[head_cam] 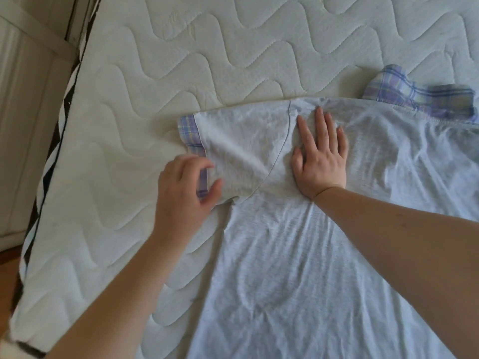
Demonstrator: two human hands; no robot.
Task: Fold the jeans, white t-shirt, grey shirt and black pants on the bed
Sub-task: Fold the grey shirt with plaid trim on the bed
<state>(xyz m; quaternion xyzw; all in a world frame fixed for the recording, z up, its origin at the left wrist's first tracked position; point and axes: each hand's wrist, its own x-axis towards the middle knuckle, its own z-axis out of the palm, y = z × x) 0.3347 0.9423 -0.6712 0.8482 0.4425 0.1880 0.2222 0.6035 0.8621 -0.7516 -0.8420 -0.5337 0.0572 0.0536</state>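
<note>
My left fingers (pixel 207 168) pinch the grey shirt (pixel 285 255) sleeve cuff (pixel 197 149), right hand (pixel 320 161) flat, released; sleeve could bunch when folded.

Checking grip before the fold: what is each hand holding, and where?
The left hand pinches the grey shirt at its plaid sleeve cuff. The right hand holds nothing, pressing flat near the shoulder.

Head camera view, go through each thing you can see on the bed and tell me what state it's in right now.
grey shirt: spread flat, wrinkled, not yet folded
sleeve: laid out sideways, plaid cuff showing
plaid collar: rumpled at the top edge
left hand: fingers curled at the sleeve cuff
right hand: open, pressing flat by the shoulder seam
mattress: bare, quilted
</note>
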